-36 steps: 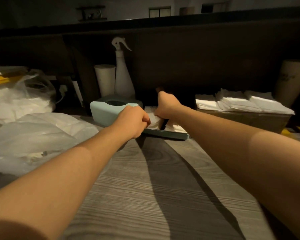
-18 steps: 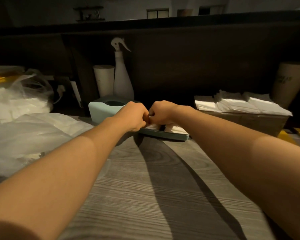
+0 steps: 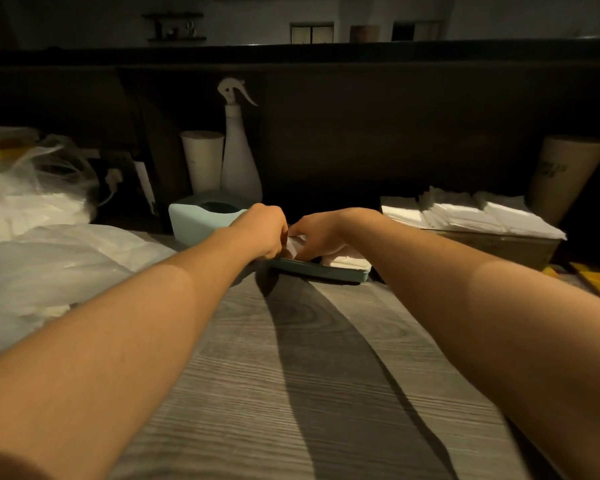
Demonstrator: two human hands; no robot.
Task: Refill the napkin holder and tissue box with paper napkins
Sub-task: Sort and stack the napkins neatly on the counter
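A: Hand count and state?
B: Two. Left hand [image 3: 262,230] and right hand [image 3: 317,233] both pinch one paper napkin [image 3: 293,244] above one teal tray [image 3: 321,270].
A: Other items?
B: One teal tissue box [image 3: 201,220], one spray bottle [image 3: 238,157], three napkin stacks [image 3: 465,213].

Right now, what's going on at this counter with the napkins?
A person is working with both bare hands over a flat teal tray on the wooden counter. The left hand and right hand meet over white napkins lying in the tray and seem to pinch a napkin between them. The teal tissue box cover sits just behind on the left. More folded napkins wait stacked on a box at the right.
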